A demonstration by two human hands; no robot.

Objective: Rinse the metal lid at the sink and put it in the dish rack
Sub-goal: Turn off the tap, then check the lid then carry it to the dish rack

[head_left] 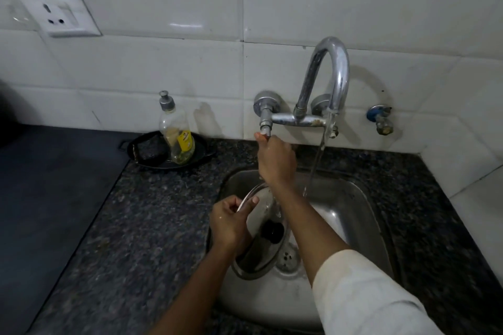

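A dark speckled stone counter [152, 215] surrounds a steel sink [351, 198] set beneath a white tiled wall [353, 8], and a chrome tap [330, 76] mounted on that wall sends a thin stream of water [317, 163] down into the basin, to the right of the hands. Over the left part of the basin the metal lid [261, 228] is held tilted, its top side facing up: a round, shiny, slightly domed disc, wet and reflective, with a black knob [272, 230] at its centre and a thin bright rim. The left hand [231, 223] has its grip clamped on the lid's upper left edge, thumb lying across the top face and fingers curled behind. The right hand [276, 158], its arm in a pale sleeve [364, 296], reaches across above the lid, its grip closed around the left tap handle [265, 130]. At the back of the counter a nearly empty soap bottle [177, 133] stands in a small black dish [168, 149].
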